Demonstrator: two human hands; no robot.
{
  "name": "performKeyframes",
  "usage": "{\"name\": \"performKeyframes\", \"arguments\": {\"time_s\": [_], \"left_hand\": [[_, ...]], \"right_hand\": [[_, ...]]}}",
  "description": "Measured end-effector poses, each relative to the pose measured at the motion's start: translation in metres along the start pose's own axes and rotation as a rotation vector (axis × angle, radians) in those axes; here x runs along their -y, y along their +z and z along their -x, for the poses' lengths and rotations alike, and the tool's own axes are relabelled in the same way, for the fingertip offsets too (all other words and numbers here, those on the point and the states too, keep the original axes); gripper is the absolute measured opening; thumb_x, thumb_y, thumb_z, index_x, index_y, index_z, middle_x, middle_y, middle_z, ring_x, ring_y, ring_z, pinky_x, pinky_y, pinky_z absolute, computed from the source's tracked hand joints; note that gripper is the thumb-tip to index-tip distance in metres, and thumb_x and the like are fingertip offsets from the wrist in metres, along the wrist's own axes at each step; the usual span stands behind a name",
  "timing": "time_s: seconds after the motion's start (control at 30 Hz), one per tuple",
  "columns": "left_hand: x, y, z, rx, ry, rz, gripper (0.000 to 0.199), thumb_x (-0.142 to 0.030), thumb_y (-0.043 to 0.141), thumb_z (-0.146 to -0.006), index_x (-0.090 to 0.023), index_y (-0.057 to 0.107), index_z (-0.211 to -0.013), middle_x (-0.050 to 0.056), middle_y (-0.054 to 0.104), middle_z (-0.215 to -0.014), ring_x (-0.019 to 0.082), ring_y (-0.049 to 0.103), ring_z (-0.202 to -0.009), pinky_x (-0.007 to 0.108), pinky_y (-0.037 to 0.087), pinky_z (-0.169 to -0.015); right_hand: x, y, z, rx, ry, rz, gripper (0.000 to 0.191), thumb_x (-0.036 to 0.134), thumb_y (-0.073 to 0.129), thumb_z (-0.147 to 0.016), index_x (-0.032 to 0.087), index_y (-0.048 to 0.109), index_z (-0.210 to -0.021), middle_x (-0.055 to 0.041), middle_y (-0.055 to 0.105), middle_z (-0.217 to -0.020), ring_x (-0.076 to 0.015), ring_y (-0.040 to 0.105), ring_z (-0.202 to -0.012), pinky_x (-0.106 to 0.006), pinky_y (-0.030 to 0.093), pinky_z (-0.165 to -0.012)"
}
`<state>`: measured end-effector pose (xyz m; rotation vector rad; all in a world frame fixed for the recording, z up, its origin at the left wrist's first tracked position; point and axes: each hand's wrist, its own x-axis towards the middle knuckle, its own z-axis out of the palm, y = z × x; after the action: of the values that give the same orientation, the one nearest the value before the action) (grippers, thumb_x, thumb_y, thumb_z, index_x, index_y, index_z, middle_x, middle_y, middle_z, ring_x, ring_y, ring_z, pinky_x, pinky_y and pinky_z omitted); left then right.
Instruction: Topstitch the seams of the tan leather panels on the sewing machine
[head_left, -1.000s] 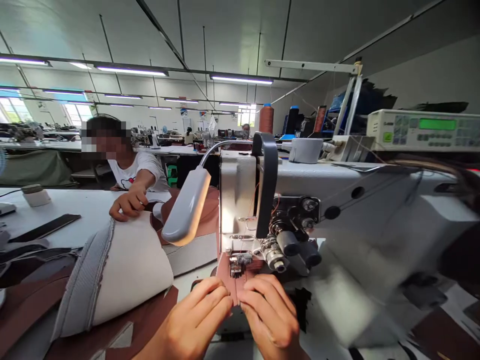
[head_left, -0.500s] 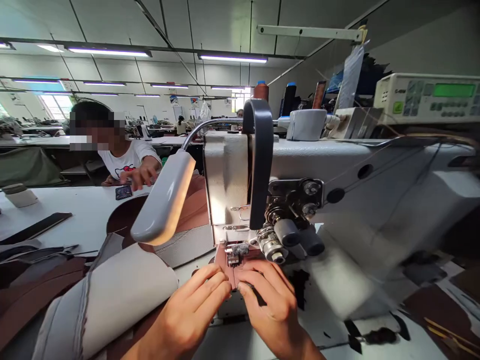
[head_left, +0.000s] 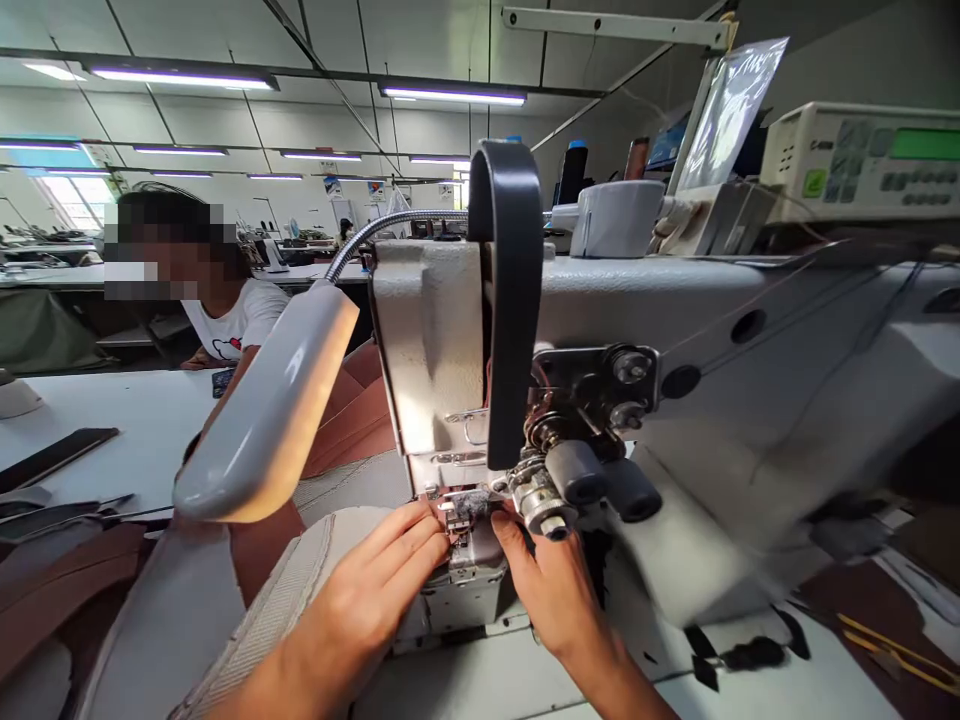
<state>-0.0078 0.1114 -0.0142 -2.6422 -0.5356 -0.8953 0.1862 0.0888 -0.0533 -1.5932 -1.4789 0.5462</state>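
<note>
White table [head_left: 154, 400] at left, on it a dark flat strip [head_left: 60, 460], a pale container [head_left: 19, 398]

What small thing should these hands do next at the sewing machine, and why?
Perhaps ease the brown cloth backward: only slivers show around the sewing foot, the metal bed lies bare in front, and left hand and right hand flank the foot.

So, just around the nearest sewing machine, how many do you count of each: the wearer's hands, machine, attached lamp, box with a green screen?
Hands: 2 (left hand, right hand)
Sewing machine: 1
Lamp: 1
Green-screen box: 1
Total: 5
</note>
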Motion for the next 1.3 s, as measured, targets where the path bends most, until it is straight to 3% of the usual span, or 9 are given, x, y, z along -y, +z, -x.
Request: {"name": "performKeyframes", "arguments": {"time_s": [0.3, 0.43, 0.6, 0.77, 0.87, 1.0, 1.1, 1.3], "left_hand": [[0.005, 0.004, -0.002, -0.054, -0.01, 0.051, 0.022, -0.005, 0.04, -0.089, -0.009, 0.056, -0.105, 0.009, 0.066, -0.095, 0.016, 0.056, -0.103, 0.029, 0.046, -0.095], [0.006, 0.006, -0.002, -0.061, -0.015, 0.067, 0.024, -0.007, 0.036, -0.091, -0.009, 0.057, -0.102, 0.009, 0.066, -0.093, 0.016, 0.055, -0.104, 0.03, 0.044, -0.097], [0.007, 0.007, -0.003, -0.043, -0.036, 0.103, 0.022, -0.004, 0.039, -0.089, -0.009, 0.057, -0.101, 0.009, 0.065, -0.096, 0.015, 0.057, -0.1, 0.028, 0.046, -0.094], [0.007, 0.007, -0.003, -0.061, -0.033, 0.104, 0.022, -0.006, 0.036, -0.091, -0.008, 0.057, -0.1, 0.009, 0.066, -0.092, 0.016, 0.057, -0.1, 0.03, 0.046, -0.094], [0.007, 0.007, -0.004, -0.061, -0.037, 0.115, 0.022, -0.007, 0.036, -0.091, -0.009, 0.057, -0.1, 0.009, 0.066, -0.091, 0.016, 0.057, -0.099, 0.029, 0.048, -0.091], [0.007, 0.007, -0.006, -0.068, -0.028, 0.136, 0.021, -0.007, 0.037, -0.091, -0.008, 0.056, -0.098, 0.009, 0.064, -0.091, 0.016, 0.057, -0.096, 0.029, 0.048, -0.09], [0.007, 0.007, -0.006, -0.065, -0.032, 0.149, 0.02, -0.006, 0.038, -0.091, -0.008, 0.056, -0.098, 0.009, 0.064, -0.092, 0.016, 0.056, -0.095, 0.029, 0.048, -0.089], [0.007, 0.007, -0.006, -0.054, -0.025, 0.177, 0.022, -0.004, 0.036, -0.09, -0.009, 0.055, -0.1, 0.009, 0.063, -0.092, 0.016, 0.056, -0.095, 0.03, 0.049, -0.087]], "right_hand": [[0.006, -0.007, 0.006, 0.034, -0.043, 0.087, 0.039, 0.037, 0.033, -0.089, 0.019, 0.06, -0.111, -0.0101, 0.061, -0.115, -0.0295, 0.052, -0.111, -0.046, 0.035, -0.096], [0.012, -0.009, 0.006, 0.065, -0.019, 0.109, 0.039, 0.034, 0.031, -0.089, 0.018, 0.059, -0.11, -0.0117, 0.064, -0.106, -0.0301, 0.055, -0.105, -0.045, 0.037, -0.092], [0.01, -0.007, 0.002, 0.079, -0.01, 0.108, 0.037, 0.036, 0.029, -0.091, 0.017, 0.06, -0.099, -0.0118, 0.063, -0.096, -0.0277, 0.056, -0.101, -0.044, 0.031, -0.097], [0.006, -0.011, 0.002, 0.099, -0.008, -0.021, 0.034, 0.038, 0.029, -0.091, 0.019, 0.057, -0.094, -0.0074, 0.06, -0.095, -0.0205, 0.055, -0.091, -0.041, 0.027, -0.101], [-0.003, -0.006, 0.001, 0.132, 0.037, -0.168, 0.033, 0.043, 0.035, -0.088, 0.019, 0.056, -0.095, -0.0074, 0.057, -0.105, -0.0207, 0.051, -0.101, -0.04, 0.031, -0.1], [-0.019, 0.014, -0.004, 0.036, 0.136, -0.46, 0.036, 0.05, 0.044, -0.08, 0.017, 0.059, -0.083, -0.0065, 0.063, -0.088, -0.021, 0.057, -0.093, -0.033, 0.046, -0.081], [-0.027, 0.027, -0.009, -0.045, 0.152, -0.509, 0.04, 0.053, 0.042, -0.079, 0.016, 0.058, -0.079, -0.0064, 0.063, -0.078, -0.0207, 0.059, -0.085, -0.029, 0.049, -0.068], [-0.021, 0.022, -0.011, -0.124, 0.179, -0.494, 0.035, 0.049, 0.053, -0.07, 0.014, 0.056, -0.076, -0.0068, 0.063, -0.076, -0.023, 0.057, -0.085, -0.033, 0.045, -0.077]]}}
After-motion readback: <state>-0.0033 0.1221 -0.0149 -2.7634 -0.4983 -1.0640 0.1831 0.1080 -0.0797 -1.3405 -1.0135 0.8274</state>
